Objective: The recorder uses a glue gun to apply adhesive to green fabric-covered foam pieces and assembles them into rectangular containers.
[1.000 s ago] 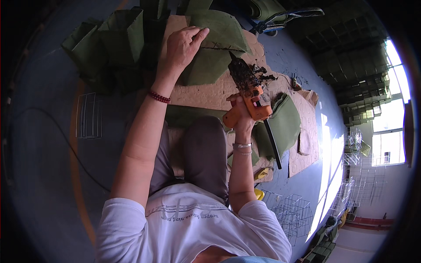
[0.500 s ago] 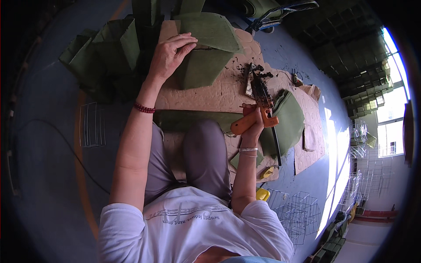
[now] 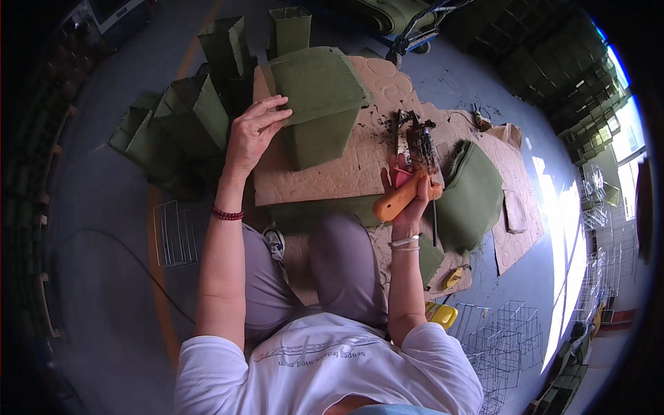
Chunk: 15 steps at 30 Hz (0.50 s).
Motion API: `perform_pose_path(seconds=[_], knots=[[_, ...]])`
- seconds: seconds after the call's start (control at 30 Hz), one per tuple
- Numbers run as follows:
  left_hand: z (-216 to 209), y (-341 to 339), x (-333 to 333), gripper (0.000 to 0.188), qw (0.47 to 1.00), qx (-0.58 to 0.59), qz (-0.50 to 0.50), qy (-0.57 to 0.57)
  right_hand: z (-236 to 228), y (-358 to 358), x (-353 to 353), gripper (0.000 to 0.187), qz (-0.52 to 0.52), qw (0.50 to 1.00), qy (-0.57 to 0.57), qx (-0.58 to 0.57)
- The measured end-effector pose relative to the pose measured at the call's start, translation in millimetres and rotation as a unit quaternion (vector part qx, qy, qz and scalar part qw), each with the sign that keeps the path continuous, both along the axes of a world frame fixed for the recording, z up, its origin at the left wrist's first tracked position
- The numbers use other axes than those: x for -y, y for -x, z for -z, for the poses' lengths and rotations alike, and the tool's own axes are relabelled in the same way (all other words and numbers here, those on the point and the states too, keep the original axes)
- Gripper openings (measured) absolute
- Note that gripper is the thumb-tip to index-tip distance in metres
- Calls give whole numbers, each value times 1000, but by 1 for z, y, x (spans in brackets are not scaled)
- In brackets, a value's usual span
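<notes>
My right hand [image 3: 411,202] is wrapped round an orange glue gun [image 3: 395,200], whose front end is caked in dark residue and points away from me. A reddish part shows beside the fingers. Close by the gun's blackened nose is a narrow pale, smeared piece [image 3: 403,135]. My left hand [image 3: 254,133] lies with fingers stretched out on the near left corner of a green fabric panel [image 3: 318,79]. That panel overlaps another green piece [image 3: 318,142] beneath it. Both rest on a tan, dark-spotted work board [image 3: 304,183] in front of my knees.
Green open-topped fabric boxes [image 3: 192,107] stand at the left and far side. Stacked green sheets [image 3: 474,197] lie right of the gun. Wire frames [image 3: 501,339] are at the lower right, another wire frame [image 3: 175,234] at left. A dark cable [image 3: 131,263] crosses the floor.
The upper green panel's near edge has come down over the lower piece. My left hand has moved nearer to me along with it. The view has shifted slightly; the glue gun stays in my right hand.
</notes>
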State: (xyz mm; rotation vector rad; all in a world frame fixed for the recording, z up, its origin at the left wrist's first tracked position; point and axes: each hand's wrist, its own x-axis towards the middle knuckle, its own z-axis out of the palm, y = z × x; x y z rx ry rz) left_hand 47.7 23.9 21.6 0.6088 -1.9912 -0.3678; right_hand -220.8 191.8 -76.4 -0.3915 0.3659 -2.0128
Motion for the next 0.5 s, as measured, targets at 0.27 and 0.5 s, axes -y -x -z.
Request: perform_pose_path(seconds=[0.27, 0.5], knots=[[2, 9, -5, 26, 1000, 6, -25, 18, 11, -39, 82, 49, -85, 983, 55, 156], [-2, 58, -23, 24, 984, 42, -62, 160, 7, -8, 141, 49, -77, 988, 71, 113]])
